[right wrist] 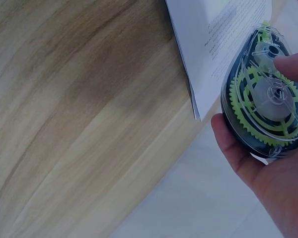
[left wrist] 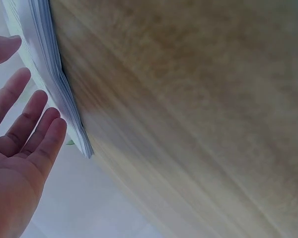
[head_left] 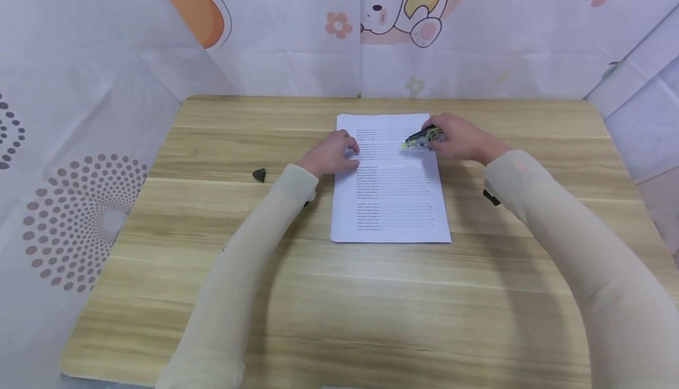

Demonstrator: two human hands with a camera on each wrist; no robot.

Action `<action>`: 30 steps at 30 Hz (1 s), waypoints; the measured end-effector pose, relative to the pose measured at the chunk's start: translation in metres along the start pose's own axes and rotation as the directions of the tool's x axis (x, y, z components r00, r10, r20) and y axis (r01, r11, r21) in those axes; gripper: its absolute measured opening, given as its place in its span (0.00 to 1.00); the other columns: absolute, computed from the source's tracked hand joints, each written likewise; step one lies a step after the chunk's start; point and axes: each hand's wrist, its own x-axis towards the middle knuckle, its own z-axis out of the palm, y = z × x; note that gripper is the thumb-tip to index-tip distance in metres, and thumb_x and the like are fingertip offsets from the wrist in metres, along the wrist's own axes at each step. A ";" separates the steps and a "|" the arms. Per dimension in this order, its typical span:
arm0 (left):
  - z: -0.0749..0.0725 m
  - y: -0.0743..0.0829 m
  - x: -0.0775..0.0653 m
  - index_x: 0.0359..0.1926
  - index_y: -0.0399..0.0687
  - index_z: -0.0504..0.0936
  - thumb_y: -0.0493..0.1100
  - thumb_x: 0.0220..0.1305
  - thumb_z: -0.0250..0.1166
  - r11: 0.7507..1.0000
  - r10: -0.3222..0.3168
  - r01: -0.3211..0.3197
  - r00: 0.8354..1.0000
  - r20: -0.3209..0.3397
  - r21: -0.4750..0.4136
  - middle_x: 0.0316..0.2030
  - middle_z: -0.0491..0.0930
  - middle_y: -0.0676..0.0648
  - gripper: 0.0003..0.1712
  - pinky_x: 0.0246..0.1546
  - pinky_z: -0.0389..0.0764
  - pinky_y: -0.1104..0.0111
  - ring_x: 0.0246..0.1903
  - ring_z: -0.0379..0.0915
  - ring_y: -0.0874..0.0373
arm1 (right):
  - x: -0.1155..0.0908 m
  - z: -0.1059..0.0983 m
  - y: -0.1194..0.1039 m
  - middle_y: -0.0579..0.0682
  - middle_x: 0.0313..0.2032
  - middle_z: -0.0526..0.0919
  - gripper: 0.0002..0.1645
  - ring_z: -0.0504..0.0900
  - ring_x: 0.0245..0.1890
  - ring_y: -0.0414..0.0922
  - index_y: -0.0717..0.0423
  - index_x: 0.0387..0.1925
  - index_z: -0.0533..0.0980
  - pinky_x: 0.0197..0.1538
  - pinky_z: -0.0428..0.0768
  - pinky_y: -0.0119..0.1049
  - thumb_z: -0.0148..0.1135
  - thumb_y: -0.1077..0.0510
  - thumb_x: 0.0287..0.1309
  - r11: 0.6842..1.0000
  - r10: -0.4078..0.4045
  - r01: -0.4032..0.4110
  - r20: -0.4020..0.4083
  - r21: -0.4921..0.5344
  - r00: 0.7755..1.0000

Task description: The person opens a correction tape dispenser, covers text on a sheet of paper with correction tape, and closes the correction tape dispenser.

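Note:
A stack of printed paper (head_left: pixel 389 218) lies on the wooden table, its sheet edges (left wrist: pixel 54 64) visible in the left wrist view. Over the upper right of the top sheet, my right hand (head_left: pixel 461 137) grips a correction tape dispenser (right wrist: pixel 238 64). The dispenser has a clear case with yellow-green gears, and its tip points left, close to the printed lines. Whether the tip touches the page I cannot tell. My left hand (head_left: pixel 333 152) is at the stack's left edge, fingers loosely bent and apart, with nothing held in them.
A small dark wedge-shaped piece (head_left: pixel 259 175) lies on the table to the left. Another dark object (head_left: pixel 491 197) shows partly from behind the right sleeve, and a dark bit (head_left: pixel 306 204) peeks out by the left sleeve. A patterned curtain (head_left: pixel 286 71) hangs behind the table.

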 end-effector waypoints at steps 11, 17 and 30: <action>-0.001 0.001 0.000 0.45 0.42 0.80 0.46 0.55 0.65 1.000 0.011 -0.011 1.000 -0.004 0.000 0.44 0.73 0.44 0.17 0.52 0.67 0.64 0.44 0.65 0.52 | 0.002 -0.001 -0.002 0.63 0.54 0.71 0.24 0.68 0.50 0.56 0.64 0.55 0.68 0.58 0.66 0.52 0.54 0.59 0.58 1.000 0.008 -0.008 0.003 0.000 1.000; -0.001 0.000 0.001 0.45 0.43 0.80 0.47 0.55 0.66 1.000 0.005 -0.005 1.000 0.000 -0.001 0.45 0.73 0.44 0.18 0.52 0.67 0.64 0.44 0.65 0.52 | 0.007 -0.001 -0.003 0.63 0.54 0.71 0.23 0.68 0.52 0.56 0.64 0.56 0.68 0.59 0.66 0.53 0.54 0.59 0.60 1.000 0.000 0.000 0.015 -0.015 1.000; 0.002 -0.004 0.005 0.45 0.44 0.80 0.48 0.56 0.65 1.000 -0.007 0.007 1.000 0.015 -0.003 0.46 0.72 0.44 0.18 0.53 0.66 0.64 0.45 0.65 0.53 | 0.016 -0.001 -0.004 0.63 0.53 0.72 0.22 0.69 0.52 0.55 0.65 0.54 0.69 0.59 0.66 0.53 0.54 0.60 0.60 0.999 -0.037 0.037 -0.011 -0.017 0.999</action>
